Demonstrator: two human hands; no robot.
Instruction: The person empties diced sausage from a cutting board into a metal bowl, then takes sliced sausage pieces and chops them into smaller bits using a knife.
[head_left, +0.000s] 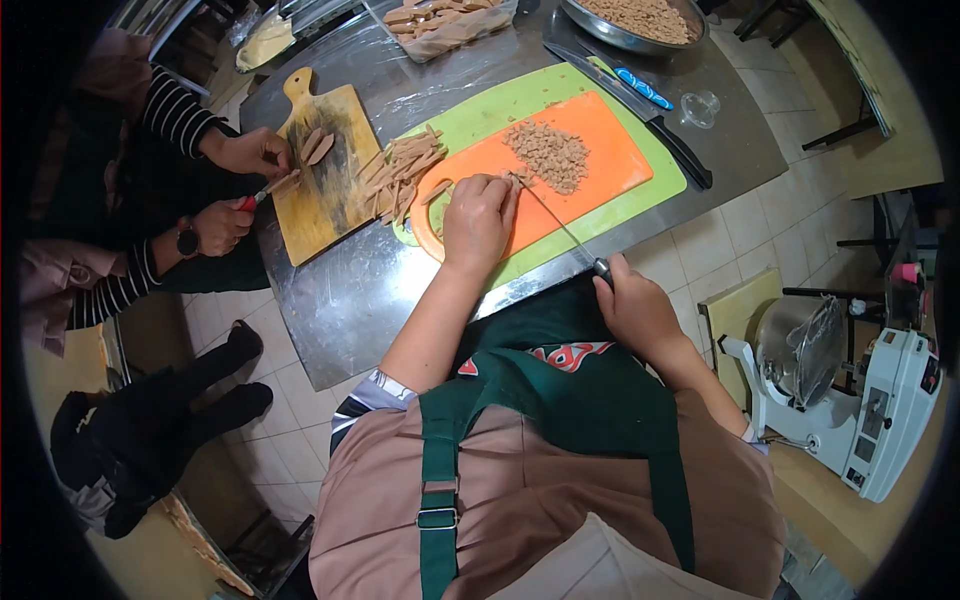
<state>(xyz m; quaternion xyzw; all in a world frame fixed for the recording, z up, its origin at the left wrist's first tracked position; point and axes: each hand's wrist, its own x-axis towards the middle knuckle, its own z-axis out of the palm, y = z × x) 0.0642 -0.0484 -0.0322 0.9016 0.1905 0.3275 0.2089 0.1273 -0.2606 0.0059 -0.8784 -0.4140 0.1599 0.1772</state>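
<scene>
My right hand grips the black handle of a long kitchen knife. Its blade slants across the orange cutting board, tip close to my left fingers. On that board my left hand is closed, fingers curled over brown, sausage-like strips that it mostly hides. Just beyond the blade lies a heap of small diced brown pieces. A pile of uncut brown strips sits left of my left hand, overlapping the board edges. Under the orange board is a larger green cutting board.
At left, another person's hands work with a red-handled knife over a wooden board. A second black-handled knife and a blue-patterned one lie at right. Behind stand a metal bowl of diced pieces and a bag of brown sausage-like pieces.
</scene>
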